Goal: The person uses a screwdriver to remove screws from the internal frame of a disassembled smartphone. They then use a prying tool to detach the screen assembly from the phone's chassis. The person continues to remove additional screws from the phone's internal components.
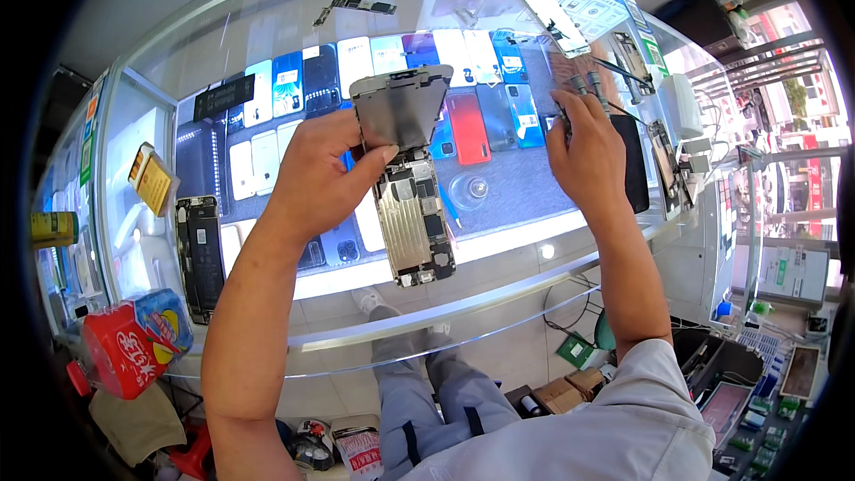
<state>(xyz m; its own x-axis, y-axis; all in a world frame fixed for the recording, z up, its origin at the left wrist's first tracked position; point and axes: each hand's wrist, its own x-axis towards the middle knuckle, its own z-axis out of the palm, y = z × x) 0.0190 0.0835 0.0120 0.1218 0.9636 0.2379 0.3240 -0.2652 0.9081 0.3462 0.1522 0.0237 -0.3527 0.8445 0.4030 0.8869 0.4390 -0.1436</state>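
My left hand (pixel 321 169) pinches the edge of a phone screen (pixel 401 111), thumb on its back and fingers curled behind. The screen is tilted up from an opened phone body (pixel 405 223), whose silver and black inner parts face me. The two meet at the upper end of the body; whether a cable joins them I cannot tell. At the right, my right hand (pixel 588 147) has its thumb and fingers bent together around a small dark thing, too hidden to name. Just beyond those fingers lie several screwdrivers (pixel 595 85).
The glass-topped display case (pixel 499 254) holds rows of phones, one of them red (pixel 469 129). On the glass are another opened phone (pixel 200 254), a loose circuit board (pixel 356 5), a white-backed phone part (pixel 554 20) and a clear round suction cup (pixel 469 188). A red bottle (pixel 125 352) stands lower left.
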